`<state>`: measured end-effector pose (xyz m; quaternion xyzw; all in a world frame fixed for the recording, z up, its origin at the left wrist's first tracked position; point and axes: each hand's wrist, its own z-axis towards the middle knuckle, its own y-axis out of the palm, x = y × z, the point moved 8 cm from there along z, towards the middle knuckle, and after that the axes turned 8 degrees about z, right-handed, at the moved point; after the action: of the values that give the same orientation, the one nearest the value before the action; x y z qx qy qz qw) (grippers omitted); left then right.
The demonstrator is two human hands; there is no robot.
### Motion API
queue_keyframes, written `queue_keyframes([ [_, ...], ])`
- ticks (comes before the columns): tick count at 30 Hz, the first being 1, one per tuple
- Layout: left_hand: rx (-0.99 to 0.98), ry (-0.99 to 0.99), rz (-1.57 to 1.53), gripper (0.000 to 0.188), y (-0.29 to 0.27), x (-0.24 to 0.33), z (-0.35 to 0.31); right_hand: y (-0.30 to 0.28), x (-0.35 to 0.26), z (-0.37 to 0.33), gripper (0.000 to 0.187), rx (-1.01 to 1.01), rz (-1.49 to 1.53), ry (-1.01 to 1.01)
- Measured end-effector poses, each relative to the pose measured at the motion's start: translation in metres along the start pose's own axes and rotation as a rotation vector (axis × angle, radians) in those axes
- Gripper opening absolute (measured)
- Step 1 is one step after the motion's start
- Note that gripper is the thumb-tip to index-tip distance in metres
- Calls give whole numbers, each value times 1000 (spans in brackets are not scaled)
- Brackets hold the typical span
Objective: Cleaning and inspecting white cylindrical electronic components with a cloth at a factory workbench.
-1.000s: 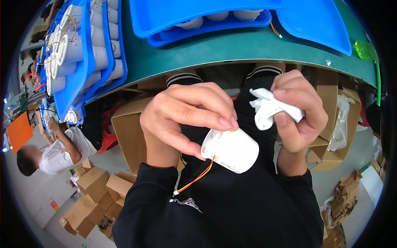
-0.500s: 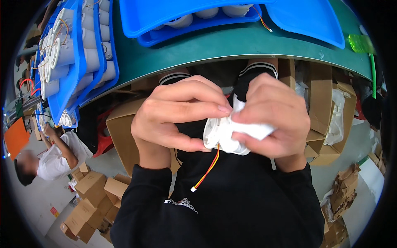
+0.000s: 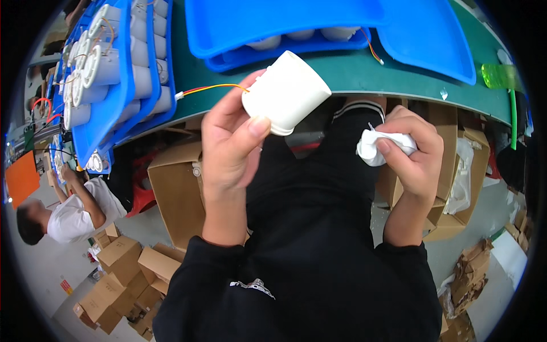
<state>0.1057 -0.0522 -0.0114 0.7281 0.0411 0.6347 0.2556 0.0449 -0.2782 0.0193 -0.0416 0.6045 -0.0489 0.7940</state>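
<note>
A white plastic cup-shaped housing is gripped in my left hand, tilted with its smooth side facing up. From its left side a red and yellow wire lead sticks out and ends in a small white connector. My left thumb presses on the near edge, while the other fingers are partly hidden behind the housing. Apart from it, to the right, my right hand pinches a crumpled white cloth between thumb and fingers.
Blue trays holding white housings lie on the green table, with another blue tray at right. Stacked trays of housings stand at left. A green bottle is far right. Cardboard boxes flank my legs. Another person works at far left.
My left hand has raised and turned the housing, so its lead now points left. My right hand has drawn the cloth away from it to the right.
</note>
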Motion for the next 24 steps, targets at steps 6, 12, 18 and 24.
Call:
queue_keyframes([
  [6,62,-30,-152,58,14,-6,-4,5,-10,2,20,105,44,-154],
  [12,84,-11,-253,57,26,-3,-6,7,-26,5,22,193,15,-316],
  [18,61,-61,-315,53,40,-5,-5,5,-31,3,25,231,-19,-358],
  [24,47,-85,-347,50,49,-6,-5,13,-52,7,30,219,-113,-523],
])
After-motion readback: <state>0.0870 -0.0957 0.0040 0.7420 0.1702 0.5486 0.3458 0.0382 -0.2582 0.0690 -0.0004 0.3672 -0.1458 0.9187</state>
